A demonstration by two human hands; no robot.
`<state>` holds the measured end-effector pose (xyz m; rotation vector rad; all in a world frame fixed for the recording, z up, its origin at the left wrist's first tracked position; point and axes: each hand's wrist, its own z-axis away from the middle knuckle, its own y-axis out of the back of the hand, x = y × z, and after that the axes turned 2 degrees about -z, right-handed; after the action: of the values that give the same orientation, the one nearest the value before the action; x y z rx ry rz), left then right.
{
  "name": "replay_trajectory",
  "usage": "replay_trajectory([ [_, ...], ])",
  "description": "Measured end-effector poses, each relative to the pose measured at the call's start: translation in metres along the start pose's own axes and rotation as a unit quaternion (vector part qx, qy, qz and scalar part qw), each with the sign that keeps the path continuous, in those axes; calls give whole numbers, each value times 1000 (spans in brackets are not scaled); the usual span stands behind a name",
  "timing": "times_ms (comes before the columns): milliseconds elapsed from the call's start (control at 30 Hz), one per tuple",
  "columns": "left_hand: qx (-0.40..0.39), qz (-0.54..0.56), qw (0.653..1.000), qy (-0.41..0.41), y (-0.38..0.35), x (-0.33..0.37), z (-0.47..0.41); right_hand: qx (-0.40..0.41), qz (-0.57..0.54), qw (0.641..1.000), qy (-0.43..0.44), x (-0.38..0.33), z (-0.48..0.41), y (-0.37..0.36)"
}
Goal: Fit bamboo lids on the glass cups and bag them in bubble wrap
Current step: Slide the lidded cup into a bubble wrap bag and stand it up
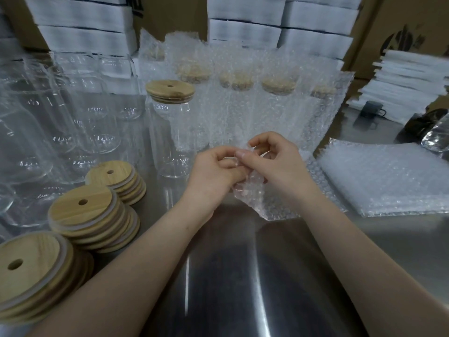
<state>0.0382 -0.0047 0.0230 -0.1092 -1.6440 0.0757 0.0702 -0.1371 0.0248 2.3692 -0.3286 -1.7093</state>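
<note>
1. The left hand [216, 171] was bare, and the back of the hand and its knuckles were in plain sight.
2. The right hand [272, 161] was bare too. Its thumbnail [241, 153] looked natural and plain.
3. The left forearm [136, 259] was uncovered along all that showed, down to the lower edge of the view.
4. The right forearm [364, 251] was likewise bare, smooth, and broader toward the frame's border.

My only view is the wide-angle camera worn on the person's head, looking forward and down from close above the steel table [230, 276], with the left hand [213, 172] and right hand [273, 161] at mid-frame and the white stacks [245, 18] along the top edge.
</note>
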Motion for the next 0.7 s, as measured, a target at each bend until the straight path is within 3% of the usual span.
replay_trajectory([
  [300,-17,16,999,38,6,-4,-5,-16,-29,998,-54,1,-3,2],
  [500,31,8,998,46,8,-5,-8,-43,-27,997,-54,-6,0,5],
  [700,27,-62,998,5,5,-6,-6,10,33,999,-38,-11,2,2],
])
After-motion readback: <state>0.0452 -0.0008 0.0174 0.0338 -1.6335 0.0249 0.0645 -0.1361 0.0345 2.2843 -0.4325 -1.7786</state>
